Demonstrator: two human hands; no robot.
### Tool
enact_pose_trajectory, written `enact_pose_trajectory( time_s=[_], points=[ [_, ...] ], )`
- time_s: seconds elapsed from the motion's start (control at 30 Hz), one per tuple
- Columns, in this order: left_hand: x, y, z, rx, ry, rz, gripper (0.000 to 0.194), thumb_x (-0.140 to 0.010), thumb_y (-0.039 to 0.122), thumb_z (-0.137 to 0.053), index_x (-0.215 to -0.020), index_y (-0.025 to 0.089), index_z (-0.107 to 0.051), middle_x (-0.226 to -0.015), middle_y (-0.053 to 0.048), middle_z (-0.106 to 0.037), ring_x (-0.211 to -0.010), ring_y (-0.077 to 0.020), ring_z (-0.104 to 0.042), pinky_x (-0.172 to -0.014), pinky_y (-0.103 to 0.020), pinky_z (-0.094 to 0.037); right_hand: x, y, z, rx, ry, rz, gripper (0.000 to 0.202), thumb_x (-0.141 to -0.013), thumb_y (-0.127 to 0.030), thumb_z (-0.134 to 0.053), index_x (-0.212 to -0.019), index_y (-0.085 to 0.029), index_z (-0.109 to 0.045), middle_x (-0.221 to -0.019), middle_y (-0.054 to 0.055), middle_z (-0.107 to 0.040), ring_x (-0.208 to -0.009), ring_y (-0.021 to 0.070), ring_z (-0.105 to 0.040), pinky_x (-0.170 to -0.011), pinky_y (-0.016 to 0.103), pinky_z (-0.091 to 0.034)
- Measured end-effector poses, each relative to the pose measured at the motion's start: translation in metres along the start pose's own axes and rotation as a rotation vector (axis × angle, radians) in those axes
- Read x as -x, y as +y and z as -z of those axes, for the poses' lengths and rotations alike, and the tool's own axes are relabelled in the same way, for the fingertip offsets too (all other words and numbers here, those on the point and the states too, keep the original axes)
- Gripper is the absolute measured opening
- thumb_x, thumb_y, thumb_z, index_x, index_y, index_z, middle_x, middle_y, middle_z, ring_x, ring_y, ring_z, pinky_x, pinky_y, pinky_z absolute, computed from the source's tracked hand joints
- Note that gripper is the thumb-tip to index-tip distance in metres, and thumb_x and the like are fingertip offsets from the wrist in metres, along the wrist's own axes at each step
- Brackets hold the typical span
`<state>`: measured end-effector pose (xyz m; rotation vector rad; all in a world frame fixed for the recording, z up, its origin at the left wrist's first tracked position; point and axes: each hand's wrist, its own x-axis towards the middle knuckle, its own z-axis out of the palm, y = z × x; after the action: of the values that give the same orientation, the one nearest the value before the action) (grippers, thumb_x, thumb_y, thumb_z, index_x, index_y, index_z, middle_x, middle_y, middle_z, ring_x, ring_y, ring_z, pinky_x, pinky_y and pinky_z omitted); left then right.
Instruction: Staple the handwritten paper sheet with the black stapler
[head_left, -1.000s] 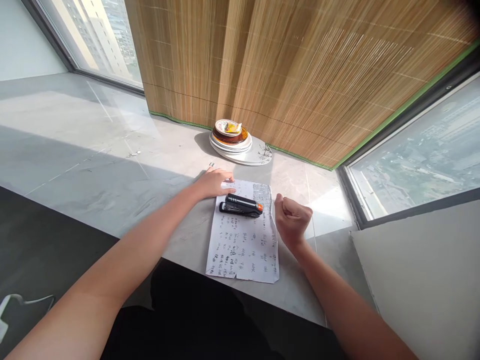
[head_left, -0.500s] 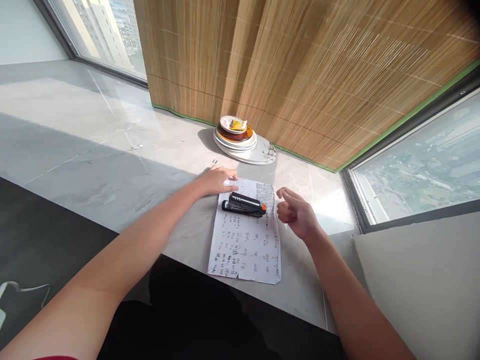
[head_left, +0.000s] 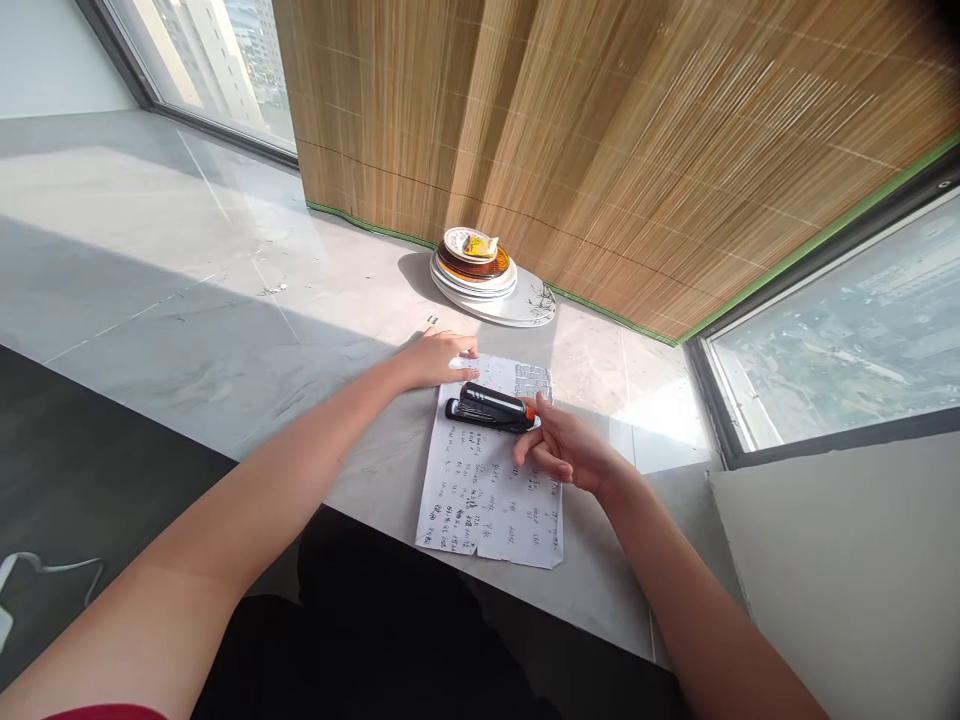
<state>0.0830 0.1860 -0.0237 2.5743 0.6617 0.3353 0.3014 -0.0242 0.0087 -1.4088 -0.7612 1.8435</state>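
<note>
A sheet of white paper (head_left: 499, 500) covered in handwriting lies on the grey surface. Across its upper part rests a black stapler (head_left: 491, 405) with an orange end pointing right. My left hand (head_left: 439, 358) lies at the paper's upper left edge, thumb and forefinger apart, the thumb on the sheet; its other fingers are partly hidden. At the stapler's orange end is my right hand (head_left: 566, 442), its fingers apart and curved. One fingertip meets that end, while the lower fingers hover over or rest on the paper; which of these, I cannot tell.
Beyond the paper stands a stack of plates (head_left: 474, 285) with a small yellow packet (head_left: 480, 246) on top. A bamboo blind (head_left: 525, 130) hangs behind it. Small white scraps (head_left: 274, 289) lie at the left. A window (head_left: 847, 340) and low wall (head_left: 840, 540) bound the right side.
My right hand has moved left and slightly down to the stapler's orange end, and its curled fingers have spread. My left hand, the stapler and the paper stay in place.
</note>
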Motion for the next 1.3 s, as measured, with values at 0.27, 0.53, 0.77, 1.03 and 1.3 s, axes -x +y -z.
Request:
enact_pose_trajectory(
  time_s=[0.27,0.53,0.77,1.03,1.3],
  points=[
    [-0.002,-0.004,-0.004,-0.028,0.003,0.009,0.030,-0.096,0.050,-0.067,-0.112,0.025,-0.067,-0.129,-0.002,-0.076,-0.124,-0.0293,-0.066,-0.110,-0.042,-0.039,-0.004,0.007,-0.014,-0.040,0.190,0.040,0.039,-0.107,-0.063,-0.053,-0.112,-0.025,-0.046,-0.091,0.016,-0.084,-0.039,0.0147,-0.051,-0.041,0.029,-0.050],
    [-0.001,0.000,-0.001,-0.013,0.005,0.012,0.029,-0.096,0.049,-0.067,-0.111,0.024,-0.068,-0.127,-0.003,-0.077,-0.124,-0.0298,-0.067,-0.110,-0.043,-0.039,-0.004,0.010,-0.021,-0.022,0.232,0.093,0.039,-0.108,-0.062,-0.051,-0.117,-0.024,-0.046,-0.089,0.016,-0.084,-0.038,0.0161,-0.054,-0.042,0.030,-0.048],
    [-0.001,0.000,0.000,-0.039,0.000,0.034,0.031,-0.097,0.050,-0.067,-0.113,0.023,-0.068,-0.129,-0.003,-0.077,-0.121,-0.0291,-0.068,-0.108,-0.041,-0.040,-0.005,0.010,-0.022,0.005,0.232,0.104,0.037,-0.109,-0.061,-0.046,-0.113,-0.024,-0.045,-0.089,0.017,-0.084,-0.038,0.0160,-0.054,-0.041,0.029,-0.047],
    [0.000,0.002,0.002,-0.037,-0.003,0.036,0.038,-0.096,0.053,-0.066,-0.117,0.022,-0.070,-0.128,-0.005,-0.076,-0.119,-0.0280,-0.069,-0.109,-0.040,-0.040,-0.005,0.011,-0.020,0.043,0.231,0.102,0.039,-0.109,-0.062,-0.046,-0.115,-0.024,-0.044,-0.093,0.019,-0.084,-0.039,0.0156,-0.055,-0.043,0.029,-0.046],
    [-0.001,-0.002,-0.001,-0.034,0.009,0.023,0.037,-0.096,0.052,-0.066,-0.116,0.021,-0.070,-0.126,-0.005,-0.076,-0.115,-0.0272,-0.070,-0.107,-0.039,-0.041,-0.006,0.011,-0.021,0.027,0.239,0.100,0.044,-0.105,-0.065,-0.053,-0.118,-0.023,-0.048,-0.082,0.013,-0.082,-0.038,0.0146,-0.051,-0.041,0.028,-0.042]
  ],
)
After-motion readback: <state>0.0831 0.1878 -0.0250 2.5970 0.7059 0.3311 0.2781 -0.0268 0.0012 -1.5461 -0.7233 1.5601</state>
